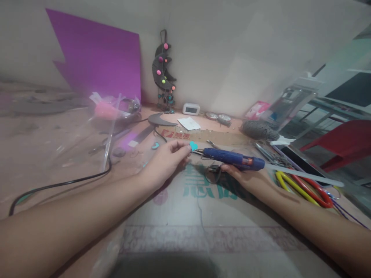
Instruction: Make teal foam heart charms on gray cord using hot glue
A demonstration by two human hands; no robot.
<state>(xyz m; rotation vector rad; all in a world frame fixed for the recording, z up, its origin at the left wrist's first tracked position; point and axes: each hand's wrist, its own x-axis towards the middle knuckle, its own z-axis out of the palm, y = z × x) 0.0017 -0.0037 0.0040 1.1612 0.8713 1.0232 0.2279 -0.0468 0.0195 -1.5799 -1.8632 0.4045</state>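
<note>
Between the thumb and fingers of my left hand (171,158) is a small turquoise cut-out piece (193,146), its shape partly covered by the fingertips. My right hand (240,174) grips a blue hot glue gun (223,155), which lies level and points left. The gun's metal nozzle meets the turquoise piece or sits just beside it; I cannot tell which. A long whitish glue stick (304,173) sticks out of the gun's back end. Another turquoise scrap (155,145) lies on the table left of my left hand.
A black cable (60,181) crosses the left side. Behind are a grey crescent (162,119), a white clock (191,109), a hanging moon ornament (162,69) and a purple board (101,58). Grey yarn (259,130) and red-handled pliers (315,189) lie at right.
</note>
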